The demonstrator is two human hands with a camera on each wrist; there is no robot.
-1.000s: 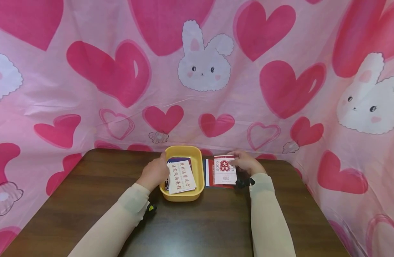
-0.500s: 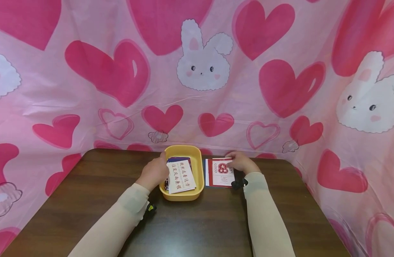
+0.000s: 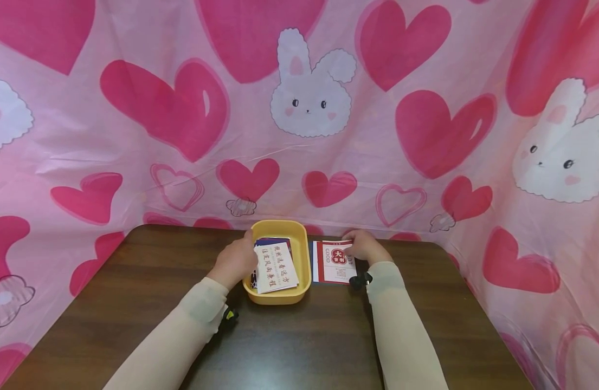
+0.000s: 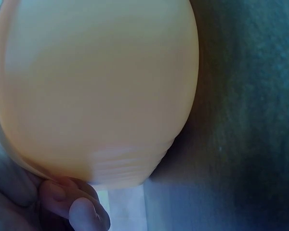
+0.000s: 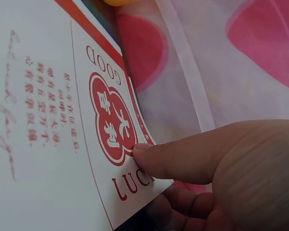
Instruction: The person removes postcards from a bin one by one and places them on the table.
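My left hand (image 3: 233, 261) holds the left side of a yellow plastic tub (image 3: 302, 260); in the left wrist view its curled fingers (image 4: 70, 199) lie against the tub's rim. Inside the tub, a white card (image 3: 276, 269) with Chinese writing tops a few darker cards. Right of the tub, my right hand (image 3: 369, 248) pinches the upper right corner of a white and red greeting card (image 3: 334, 268). The right wrist view shows the thumb (image 5: 178, 154) on the card's printed face and fingers beneath. Other cards, with white, red and blue edges (image 3: 315, 262), lie under it.
The tub and cards stand near the far edge of a dark brown wooden table (image 3: 289, 346). A pink cloth (image 3: 299, 151) with hearts and rabbits hangs close behind and at both sides.
My right hand has moved slightly left with the greeting card, which now covers more of the cards underneath. My left hand and the tub have stayed in place.
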